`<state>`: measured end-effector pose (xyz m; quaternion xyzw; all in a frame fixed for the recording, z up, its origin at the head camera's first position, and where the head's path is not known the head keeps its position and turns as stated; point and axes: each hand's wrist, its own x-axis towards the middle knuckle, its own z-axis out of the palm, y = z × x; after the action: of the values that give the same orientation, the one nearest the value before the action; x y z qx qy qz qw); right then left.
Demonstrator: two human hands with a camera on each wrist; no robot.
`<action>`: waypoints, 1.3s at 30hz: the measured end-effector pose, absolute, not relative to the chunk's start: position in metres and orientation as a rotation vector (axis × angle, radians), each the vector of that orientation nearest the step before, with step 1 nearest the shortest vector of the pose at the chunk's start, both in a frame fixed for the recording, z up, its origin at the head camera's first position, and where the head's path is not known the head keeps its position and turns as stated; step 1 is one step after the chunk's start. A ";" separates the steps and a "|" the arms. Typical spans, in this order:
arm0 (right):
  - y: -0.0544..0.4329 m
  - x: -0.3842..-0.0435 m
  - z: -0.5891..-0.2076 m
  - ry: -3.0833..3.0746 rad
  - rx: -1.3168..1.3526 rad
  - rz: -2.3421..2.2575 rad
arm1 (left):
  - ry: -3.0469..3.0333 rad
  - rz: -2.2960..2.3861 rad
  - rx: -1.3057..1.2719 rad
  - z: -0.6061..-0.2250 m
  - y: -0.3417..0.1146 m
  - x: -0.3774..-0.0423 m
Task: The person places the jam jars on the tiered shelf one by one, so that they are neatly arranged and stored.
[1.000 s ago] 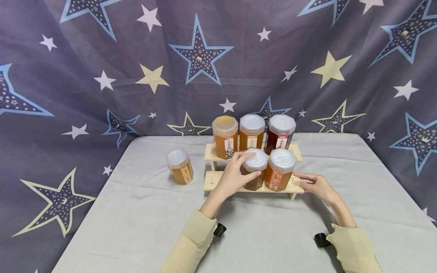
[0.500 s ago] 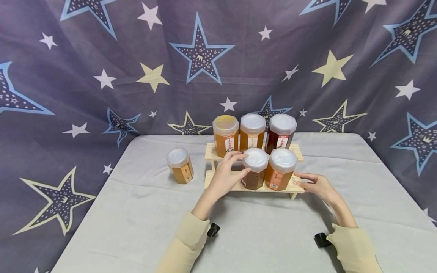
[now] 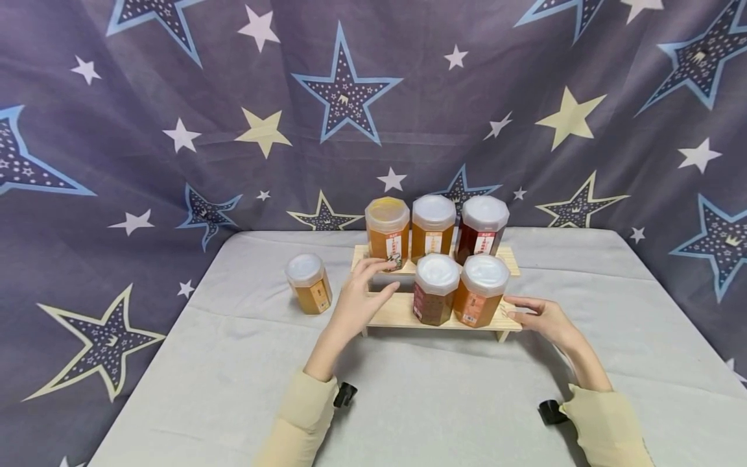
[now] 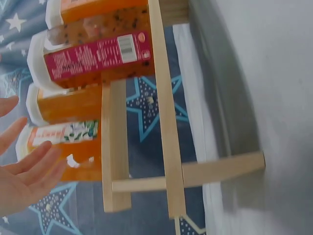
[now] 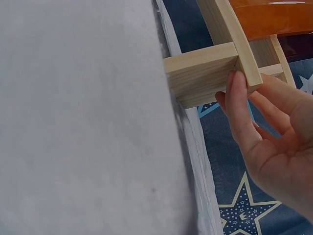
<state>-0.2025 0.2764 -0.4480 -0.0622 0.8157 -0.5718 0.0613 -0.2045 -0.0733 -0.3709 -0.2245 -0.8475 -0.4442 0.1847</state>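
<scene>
My left hand (image 3: 357, 299) holds nothing and hangs over the left end of the two-tier wooden display rack (image 3: 397, 312), fingers spread and loosely bent. To its right, a dark jar with a magenta label (image 4: 100, 55) stands upright on the lower tier. Beside that jar stands an orange jar with a pinkish label (image 3: 477, 301). My right hand (image 3: 545, 319) grips the right end of the lower board (image 5: 244, 54), thumb and fingers around its edge. An amber jar (image 3: 388, 233), an orange jar (image 3: 432, 233) and a dark red jar (image 3: 481, 230) fill the upper tier.
A smaller honey-coloured jar (image 3: 309, 285) stands on the grey-covered table (image 3: 443, 395), left of the rack. A star-patterned curtain (image 3: 233, 84) hangs behind the table.
My left hand lets go of the dark jar with the magenta label and draws away to the left. The jar stays on the lower tier; my right hand keeps its place.
</scene>
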 end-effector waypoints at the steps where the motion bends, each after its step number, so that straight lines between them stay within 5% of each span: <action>1: 0.277 -0.203 -0.448 2.466 -0.195 -1.729 | -2.387 -1.245 -0.625 -0.371 -0.076 -0.205; 39: 0.278 -0.204 -0.453 2.431 -0.222 -1.773 | -2.406 -1.029 -0.169 -0.366 -0.155 -0.222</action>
<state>-0.2041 0.2780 -0.4528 -0.0733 0.8042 -0.5865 0.0624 -0.2222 -0.1549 -0.3659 -0.0623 -0.8868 -0.3793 0.2565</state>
